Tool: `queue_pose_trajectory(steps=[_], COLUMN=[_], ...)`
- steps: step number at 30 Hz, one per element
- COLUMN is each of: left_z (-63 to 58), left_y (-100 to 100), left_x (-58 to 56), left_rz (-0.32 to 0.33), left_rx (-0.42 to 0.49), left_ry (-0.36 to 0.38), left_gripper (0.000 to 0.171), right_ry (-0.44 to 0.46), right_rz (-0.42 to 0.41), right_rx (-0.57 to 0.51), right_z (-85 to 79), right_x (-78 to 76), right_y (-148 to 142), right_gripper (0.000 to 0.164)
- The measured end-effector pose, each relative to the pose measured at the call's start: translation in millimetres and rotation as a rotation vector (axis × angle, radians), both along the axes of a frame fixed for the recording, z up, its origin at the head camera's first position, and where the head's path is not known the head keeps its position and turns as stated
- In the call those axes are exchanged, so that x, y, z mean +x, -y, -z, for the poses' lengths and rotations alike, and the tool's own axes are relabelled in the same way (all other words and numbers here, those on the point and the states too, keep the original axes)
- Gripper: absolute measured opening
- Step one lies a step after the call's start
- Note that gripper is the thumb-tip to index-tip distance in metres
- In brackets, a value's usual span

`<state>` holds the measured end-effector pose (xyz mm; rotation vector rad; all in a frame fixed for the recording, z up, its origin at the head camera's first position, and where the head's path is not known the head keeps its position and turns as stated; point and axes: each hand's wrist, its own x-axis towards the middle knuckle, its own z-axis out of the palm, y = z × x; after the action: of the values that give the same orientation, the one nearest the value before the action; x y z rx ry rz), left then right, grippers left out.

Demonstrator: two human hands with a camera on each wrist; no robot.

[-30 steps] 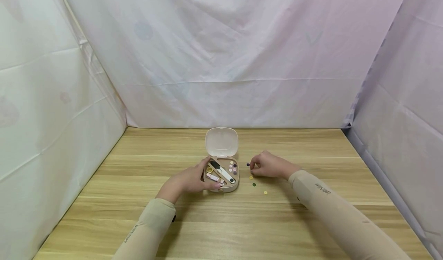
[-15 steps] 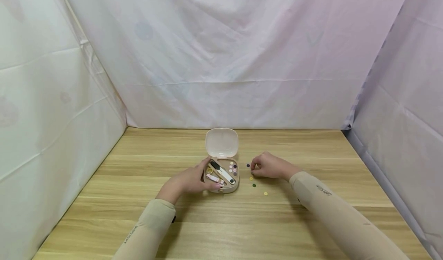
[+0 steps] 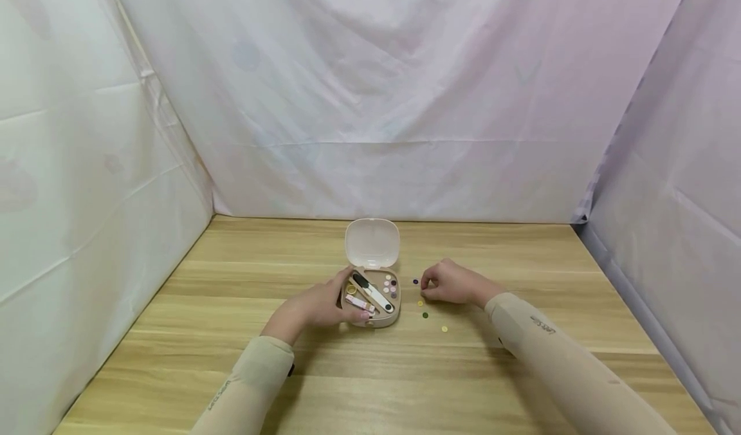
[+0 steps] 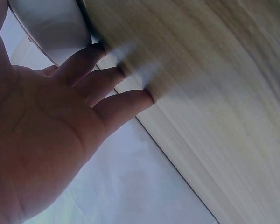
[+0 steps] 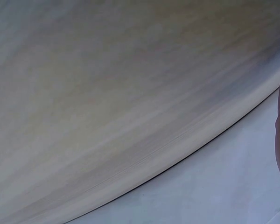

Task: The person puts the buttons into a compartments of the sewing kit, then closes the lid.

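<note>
On the wooden tabletop (image 3: 370, 390), nearest lies a yellow button (image 3: 444, 329), then a green button (image 3: 425, 315); such thin pieces likely want a light pinch at the rim, with the open case (image 3: 389, 320) braced beside them. The left hand (image 3: 323, 303) grips that case, thumb opposite forefinger. The right hand (image 3: 454, 284) is curled, thumb close to forefinger; whether it pinches anything, I cannot tell. Just beyond sits a dark button (image 3: 415, 282)

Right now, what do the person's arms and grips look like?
Left sleeve and right sleeve: beige, dark lettering on each forearm. Small dark bit near each wrist. Left grip and right grip: bare, no gloves. No cables visible.
</note>
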<state>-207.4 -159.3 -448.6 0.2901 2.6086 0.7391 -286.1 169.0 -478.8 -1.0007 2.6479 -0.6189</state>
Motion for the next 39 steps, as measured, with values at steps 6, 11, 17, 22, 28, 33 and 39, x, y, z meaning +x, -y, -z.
queue_pose_trajectory(steps=[6, 11, 17, 22, 28, 33, 39], left_z=[0.4, 2.2, 2.2, 1.6, 1.6, 1.3, 2.2], left_y=[0, 0, 0, 0, 0, 1, 1], left_x=[0.4, 0.1, 0.7, 1.7, 2.4, 2.1, 1.4], left_rz=[0.004, 0.011, 0.005, 0.001, -0.001, 0.006, 0.005], left_rx=[0.009, 0.013, 0.021, 0.019, 0.019, 0.017, 0.021], left_ry=[-0.003, -0.006, 0.003, 0.002, 0.002, 0.001, 0.006], left_gripper=[0.121, 0.121, 0.121, 0.121, 0.121, 0.121, 0.121], right_ry=[-0.003, -0.001, -0.004, -0.005, 0.001, 0.024, 0.038], right_rz=[-0.005, -0.012, -0.003, 0.003, 0.007, 0.028, 0.063], right_rx=[-0.008, -0.013, -0.018, -0.017, -0.016, -0.008, 0.011], right_z=[-0.2, 0.1, 1.8, 1.2, -0.7, -5.9, -13.3], right_x=[2.3, 4.3, 3.8, 4.2, 3.9, 3.9, 4.0], right_y=[0, 0, 0, 0, 1, 1, 2], right_gripper=[0.007, 0.007, 0.008, 0.008, 0.007, 0.005, 0.005])
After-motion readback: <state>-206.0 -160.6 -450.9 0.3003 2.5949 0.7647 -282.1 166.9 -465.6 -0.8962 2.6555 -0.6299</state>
